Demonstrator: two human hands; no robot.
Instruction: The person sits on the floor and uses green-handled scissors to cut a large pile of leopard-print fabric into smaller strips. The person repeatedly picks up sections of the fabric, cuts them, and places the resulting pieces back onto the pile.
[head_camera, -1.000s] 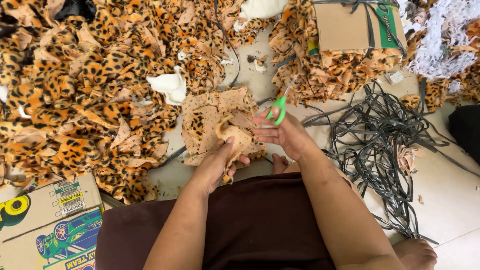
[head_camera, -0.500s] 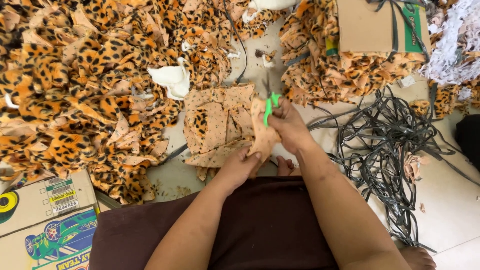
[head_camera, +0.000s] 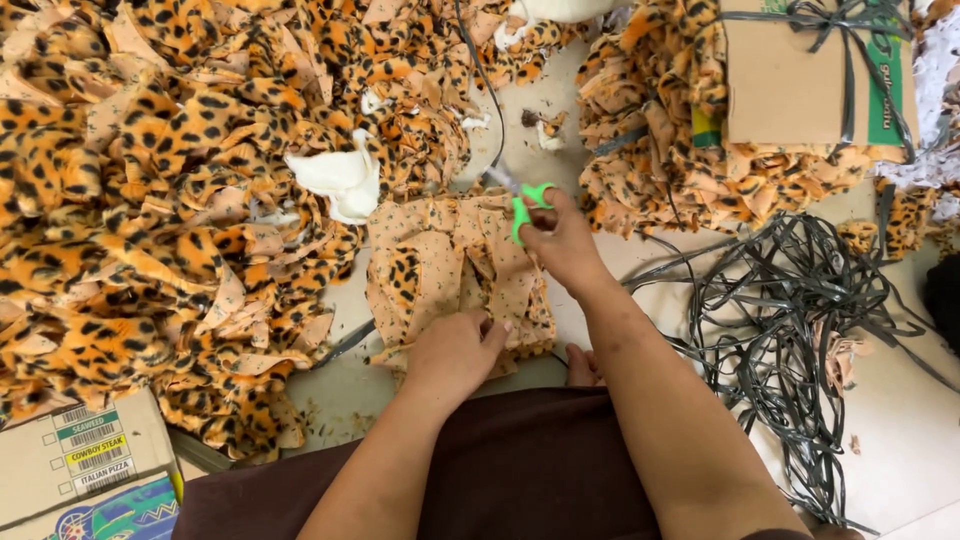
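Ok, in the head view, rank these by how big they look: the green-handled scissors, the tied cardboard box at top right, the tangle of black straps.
1. Tangle of black straps, widest spread.
2. Tied cardboard box, partly cut off by the frame, so its full size is unsure.
3. Green-handled scissors in the right hand, clearly smallest.
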